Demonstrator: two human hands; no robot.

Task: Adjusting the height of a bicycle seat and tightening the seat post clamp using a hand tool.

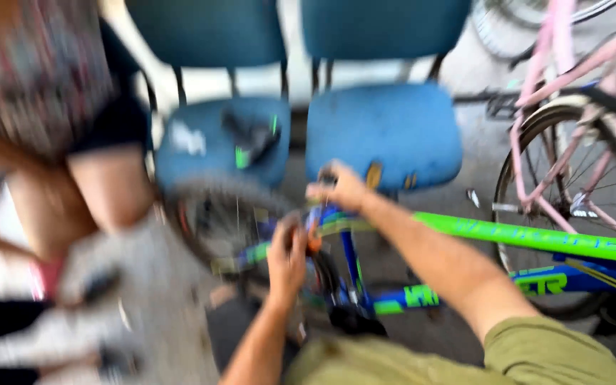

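The picture is motion-blurred. A blue and bright green bicycle frame (536,239) lies across the lower right, its front end pointing left toward a small wheel (215,217). My right hand (340,189) grips the top of the front end near the head tube. My left hand (286,257) is closed on a part lower down at the fork area; what it holds is too blurred to tell apart from the frame.
Two blue padded chairs (386,128) stand behind the bicycle, the left chair (201,142) carrying a dark object with green marks. A pink bicycle (579,142) stands at the right. Another person (51,107) is at the left, close to the wheel.
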